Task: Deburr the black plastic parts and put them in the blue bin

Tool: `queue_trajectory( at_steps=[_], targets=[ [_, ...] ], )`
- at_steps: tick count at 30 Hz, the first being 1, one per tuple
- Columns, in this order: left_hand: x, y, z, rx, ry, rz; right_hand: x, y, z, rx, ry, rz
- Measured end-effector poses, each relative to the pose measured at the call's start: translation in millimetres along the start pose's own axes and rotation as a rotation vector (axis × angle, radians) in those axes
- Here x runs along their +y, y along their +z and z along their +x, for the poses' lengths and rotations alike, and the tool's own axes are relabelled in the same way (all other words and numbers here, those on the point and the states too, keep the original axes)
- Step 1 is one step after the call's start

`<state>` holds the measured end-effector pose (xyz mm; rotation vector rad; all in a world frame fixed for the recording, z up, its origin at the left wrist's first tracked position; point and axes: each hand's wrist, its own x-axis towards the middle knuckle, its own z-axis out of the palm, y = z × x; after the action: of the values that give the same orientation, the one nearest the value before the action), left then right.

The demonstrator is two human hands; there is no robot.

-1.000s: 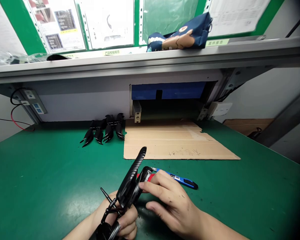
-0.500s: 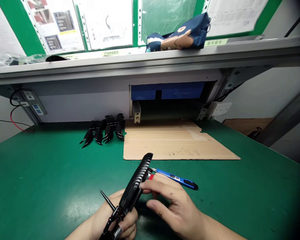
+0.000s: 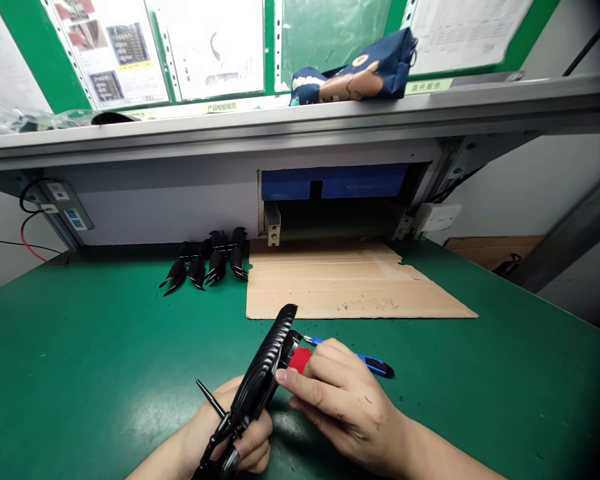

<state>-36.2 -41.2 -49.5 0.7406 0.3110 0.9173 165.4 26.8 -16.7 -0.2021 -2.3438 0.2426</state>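
Note:
A long black plastic part [image 3: 263,363] with a ribbed, feather-like face is tilted upward over the front of the table. My left hand [image 3: 253,443] is closed around its lower end, and a thin black prong [image 3: 211,398] sticks out to the left. At the part's right edge, my right hand [image 3: 347,400] has its fingers bent together and the index fingertip against the part. Something red [image 3: 300,360] shows at these fingers; whether it is held or worn I cannot tell. Behind the right hand lies a blue utility knife [image 3: 377,365], partly hidden.
Several black claw-like parts [image 3: 217,257] lie at the back of the green table [image 3: 80,353]. Beside them is a flat cardboard sheet [image 3: 325,290] below an opening in the panel. A shelf [image 3: 230,130] crosses above, with a dark blue pouch [image 3: 365,73] on it.
My right thumb and fingers have drawn closer together, and more of the red thing shows. The black part has shifted slightly left with my left hand.

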Motion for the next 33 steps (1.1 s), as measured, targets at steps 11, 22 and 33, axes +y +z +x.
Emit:
queue_trajectory(
  at_steps=[11, 22, 33],
  targets=[
    [2, -1.9, -2, -0.008, 0.014, 0.009, -3, -3, 2, 0.029, -0.047, 0.017],
    [11, 7.8, -4, -0.049, 0.106, 0.078, -11, -10, 5, 0.065, -0.243, -0.107],
    [13, 11.0, -4, 0.018, 0.083, 0.100, -29, -16, 3, 0.122, -0.256, -0.306]
  ],
)
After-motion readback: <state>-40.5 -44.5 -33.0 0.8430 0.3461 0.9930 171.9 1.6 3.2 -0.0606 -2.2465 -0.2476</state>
